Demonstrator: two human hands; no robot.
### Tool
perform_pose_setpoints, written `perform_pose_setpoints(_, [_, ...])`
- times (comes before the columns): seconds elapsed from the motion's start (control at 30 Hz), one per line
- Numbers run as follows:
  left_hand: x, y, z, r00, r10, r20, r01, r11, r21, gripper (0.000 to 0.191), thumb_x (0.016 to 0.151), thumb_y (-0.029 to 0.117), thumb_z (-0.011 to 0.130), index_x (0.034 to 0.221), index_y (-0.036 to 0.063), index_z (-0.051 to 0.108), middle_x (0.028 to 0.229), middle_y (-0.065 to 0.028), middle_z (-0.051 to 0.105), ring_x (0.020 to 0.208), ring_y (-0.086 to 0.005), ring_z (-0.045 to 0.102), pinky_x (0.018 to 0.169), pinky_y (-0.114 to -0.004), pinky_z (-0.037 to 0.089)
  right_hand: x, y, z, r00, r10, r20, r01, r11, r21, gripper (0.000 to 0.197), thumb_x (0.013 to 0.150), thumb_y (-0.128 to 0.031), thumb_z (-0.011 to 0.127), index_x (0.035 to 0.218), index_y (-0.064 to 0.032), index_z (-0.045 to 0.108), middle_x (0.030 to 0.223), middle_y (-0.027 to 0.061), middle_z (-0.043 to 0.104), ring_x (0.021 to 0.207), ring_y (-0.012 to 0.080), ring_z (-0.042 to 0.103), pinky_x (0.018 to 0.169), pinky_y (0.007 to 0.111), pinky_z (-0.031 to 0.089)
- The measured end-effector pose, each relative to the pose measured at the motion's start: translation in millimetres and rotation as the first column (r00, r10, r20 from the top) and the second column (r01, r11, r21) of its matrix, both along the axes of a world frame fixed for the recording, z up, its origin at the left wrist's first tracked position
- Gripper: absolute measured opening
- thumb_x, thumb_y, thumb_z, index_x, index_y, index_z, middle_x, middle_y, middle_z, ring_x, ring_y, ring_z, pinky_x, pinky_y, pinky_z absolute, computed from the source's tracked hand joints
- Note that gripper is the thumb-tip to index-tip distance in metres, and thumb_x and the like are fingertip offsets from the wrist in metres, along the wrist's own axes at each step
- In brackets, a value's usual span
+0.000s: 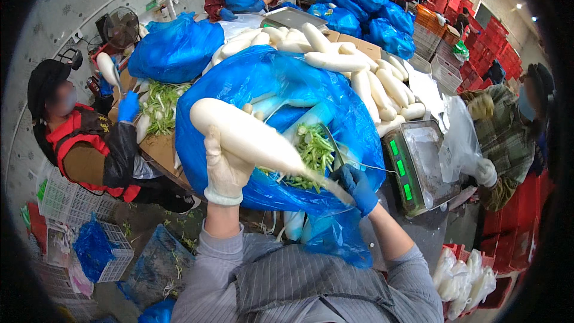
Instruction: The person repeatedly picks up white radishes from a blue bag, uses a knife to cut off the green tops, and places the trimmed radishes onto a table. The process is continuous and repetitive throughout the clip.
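A large white daikon radish (246, 134) lies slanted in my left hand (226, 166), which wears a white knit glove and grips it near the thick end. Its thin root end points at my right hand (356, 188). That hand, in a blue glove, is closed on a knife (332, 143) whose blade points up and away from me. Whether it also touches the root is unclear. Below both lies an opened blue plastic bag (215, 89) with more daikons and cut green leaf stalks (314, 148) inside.
Daikons (381, 85) are heaped behind the bag. A digital scale (423, 166) stands at the right, beside a person with a clear bag (462, 139). At the left, another person holds a daikon (107, 69) and a blade. Crates (107, 251) stand on the floor.
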State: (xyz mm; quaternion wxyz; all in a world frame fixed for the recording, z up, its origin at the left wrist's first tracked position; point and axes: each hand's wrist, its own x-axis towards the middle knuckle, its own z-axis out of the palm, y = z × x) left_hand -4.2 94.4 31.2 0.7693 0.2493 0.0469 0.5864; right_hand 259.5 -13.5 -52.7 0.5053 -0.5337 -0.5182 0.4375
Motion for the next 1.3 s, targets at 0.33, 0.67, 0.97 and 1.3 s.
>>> perform_pose_setpoints(0.33, [25,5,-32,0.990,0.137,0.040,-0.116,0.935,-0.335,0.058,0.092,0.045,0.054,0.131,0.0044,0.041,0.127,-0.0167,0.052,0.115,-0.0333,0.054,0.095,-0.055,0.047,-68,-22,-19,0.959,-0.160,0.232,0.120,0.977,0.179,0.022,0.096,-0.025,0.053,0.094,-0.0038,0.057,0.070,0.0181,0.058,0.060,0.0298,0.060,0.056,0.038,0.045])
perform_pose_setpoints(0.67, [36,-9,-37,0.993,0.090,-0.073,-0.110,0.930,-0.350,0.060,0.093,0.051,0.047,0.132,0.0055,0.041,0.127,-0.0161,0.053,0.113,-0.0334,0.056,0.091,-0.054,0.049,-56,58,27,0.980,-0.151,-0.131,0.155,0.988,0.025,0.027,0.097,-0.031,0.052,0.099,-0.0055,0.060,0.073,0.0011,0.060,0.062,0.0108,0.054,0.051,0.028,0.040])
perform_pose_setpoints(0.97, [47,-13,-20,0.987,0.066,-0.149,-0.079,0.993,-0.082,0.058,0.089,0.044,0.059,0.132,0.0085,0.040,0.121,-0.0118,0.054,0.115,-0.0271,0.053,0.096,-0.046,0.046,-41,21,64,0.983,-0.028,0.181,-0.004,0.985,0.175,0.042,0.078,-0.021,0.077,0.110,-0.0002,0.061,0.093,0.0123,0.064,0.077,0.0199,0.062,0.068,0.030,0.050])
perform_pose_setpoints(1.3, [62,45,-13,0.951,0.208,-0.228,-0.162,0.965,0.204,0.034,0.097,0.030,0.050,0.116,0.0022,0.057,0.118,-0.0153,0.061,0.106,-0.0282,0.062,0.091,-0.042,0.053,-22,-20,18,0.824,0.051,-0.564,-0.228,0.942,-0.247,0.034,0.089,-0.034,0.065,0.101,-0.0046,0.053,0.057,0.0005,0.050,0.044,0.0084,0.046,0.038,0.022,0.036])
